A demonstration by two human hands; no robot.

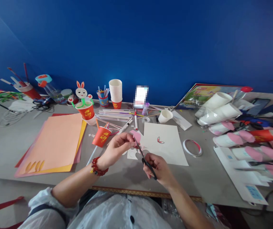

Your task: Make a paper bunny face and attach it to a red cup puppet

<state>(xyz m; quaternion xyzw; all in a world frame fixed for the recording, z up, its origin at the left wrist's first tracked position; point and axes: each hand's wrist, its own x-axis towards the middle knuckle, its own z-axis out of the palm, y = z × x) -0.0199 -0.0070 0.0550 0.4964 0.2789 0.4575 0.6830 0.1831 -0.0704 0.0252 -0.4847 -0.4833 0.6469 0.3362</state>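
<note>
My left hand is closed in a pinch at mid-table; what its fingertips hold is too small to make out. My right hand grips scissors by their black handles, and the blades point up-left to the left fingertips. Right by those fingertips shows a pink paper piece; whether it is held or lies on the table, I cannot tell. Below the hands are white paper scraps. Beside them lies a white sheet with a small leaf-like drawing in black and red.
Coloured paper sheets are stacked at left, behind them a rabbit figure in a red cup. Another red cup lies on a stick. Straws, stacked white cups and a tape roll surround the work.
</note>
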